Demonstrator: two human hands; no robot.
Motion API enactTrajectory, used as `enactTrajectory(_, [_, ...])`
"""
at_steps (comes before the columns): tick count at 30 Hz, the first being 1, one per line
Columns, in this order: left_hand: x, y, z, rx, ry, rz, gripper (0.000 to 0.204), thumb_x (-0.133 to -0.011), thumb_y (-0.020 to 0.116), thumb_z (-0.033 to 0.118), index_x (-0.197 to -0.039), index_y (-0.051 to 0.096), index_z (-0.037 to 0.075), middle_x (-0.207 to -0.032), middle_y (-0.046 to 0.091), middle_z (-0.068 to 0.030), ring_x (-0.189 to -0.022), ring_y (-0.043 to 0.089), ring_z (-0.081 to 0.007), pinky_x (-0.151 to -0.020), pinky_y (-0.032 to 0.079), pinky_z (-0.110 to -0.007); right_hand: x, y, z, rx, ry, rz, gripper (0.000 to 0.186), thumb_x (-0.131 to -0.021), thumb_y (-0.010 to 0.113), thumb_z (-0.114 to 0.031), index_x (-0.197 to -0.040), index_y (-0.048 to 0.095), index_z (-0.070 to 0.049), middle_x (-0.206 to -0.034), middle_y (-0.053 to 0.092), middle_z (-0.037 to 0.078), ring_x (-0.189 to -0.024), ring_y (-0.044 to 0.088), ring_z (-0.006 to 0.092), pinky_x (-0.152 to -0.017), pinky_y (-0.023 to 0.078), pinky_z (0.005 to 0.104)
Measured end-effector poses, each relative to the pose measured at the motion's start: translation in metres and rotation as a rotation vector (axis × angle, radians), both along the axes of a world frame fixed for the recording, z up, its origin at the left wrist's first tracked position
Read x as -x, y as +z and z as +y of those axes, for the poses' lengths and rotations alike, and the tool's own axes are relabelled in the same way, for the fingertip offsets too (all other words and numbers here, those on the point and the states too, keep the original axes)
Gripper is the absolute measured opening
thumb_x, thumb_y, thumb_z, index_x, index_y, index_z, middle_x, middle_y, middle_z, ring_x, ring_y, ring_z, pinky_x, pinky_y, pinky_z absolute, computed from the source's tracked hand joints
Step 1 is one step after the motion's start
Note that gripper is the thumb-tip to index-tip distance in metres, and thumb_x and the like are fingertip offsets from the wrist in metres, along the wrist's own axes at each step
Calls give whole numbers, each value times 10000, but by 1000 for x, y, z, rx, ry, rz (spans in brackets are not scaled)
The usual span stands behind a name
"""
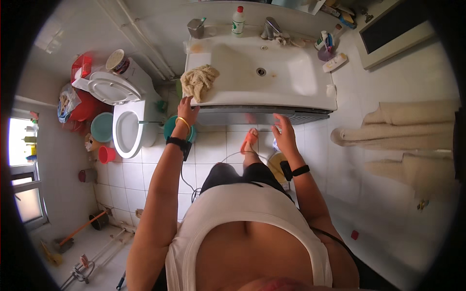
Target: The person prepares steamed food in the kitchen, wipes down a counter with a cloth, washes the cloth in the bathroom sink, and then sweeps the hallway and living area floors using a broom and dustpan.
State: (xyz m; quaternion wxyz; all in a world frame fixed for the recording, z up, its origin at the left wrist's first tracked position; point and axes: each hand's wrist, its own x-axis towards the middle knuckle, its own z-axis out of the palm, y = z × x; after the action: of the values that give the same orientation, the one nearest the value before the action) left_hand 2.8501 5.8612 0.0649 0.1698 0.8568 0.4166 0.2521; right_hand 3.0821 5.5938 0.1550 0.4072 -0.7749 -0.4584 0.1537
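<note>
A crumpled tan cloth (199, 82) lies on the left front corner of the white washbasin (320, 99). Just below it is my left hand (187, 114), fingers stretched toward the cloth and nothing visible in its grasp. Whether the fingertips touch the cloth or the basin edge, I cannot tell. My right hand (284, 135) hovers before the grey cabinet front (233, 116) under the basin, its fingers apart and holding nothing. Toward the back of the basin are a metal faucet (271, 28), a white bottle with a red cap (238, 22) and a grey cup (196, 29).
On the left stands a white toilet (128, 128) with its lid raised, beside a teal basin (102, 127) and a small red bucket (107, 154). Another teal tub (171, 128) sits under my left wrist. Beige towels (398, 121) hang on the right wall. A cable (183, 177) trails across the floor.
</note>
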Motion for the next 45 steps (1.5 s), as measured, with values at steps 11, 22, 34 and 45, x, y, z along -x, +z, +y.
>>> enactTrajectory(11, [-146,25,32,395,-180,-240,266,-768,545,163,-1007,528,47,-954,562,-172,-907,532,-310,-780,416,-353,-152,-5,127,-168,-110,884,382,-809,534,-163,-1142,419,-15,-1098,481,79,-861,510,143,-789,410,274])
enactTrajectory(22, [-288,-43,67,649,-158,-247,248,-796,502,176,-975,532,8,-924,579,-165,-856,562,-292,-737,442,-342,-272,-43,278,-243,-177,1386,377,-817,525,-162,-1083,403,76,-1083,463,177,-938,499,262,-880,410,333])
enactTrajectory(34, [-403,-110,78,579,-275,-91,178,-688,471,123,-763,577,1,-757,580,-195,-680,556,-351,-614,452,-392,-302,-48,290,-127,-126,1290,198,-832,508,-120,-921,502,57,-909,551,124,-803,532,158,-743,447,244])
enactTrajectory(45, [-426,-114,110,1126,-50,-588,331,-793,413,266,-839,580,-16,-859,577,-221,-831,547,-364,-728,424,-417,-315,-27,295,-199,-247,988,159,-814,540,-99,-866,513,49,-879,557,123,-786,544,156,-701,461,238])
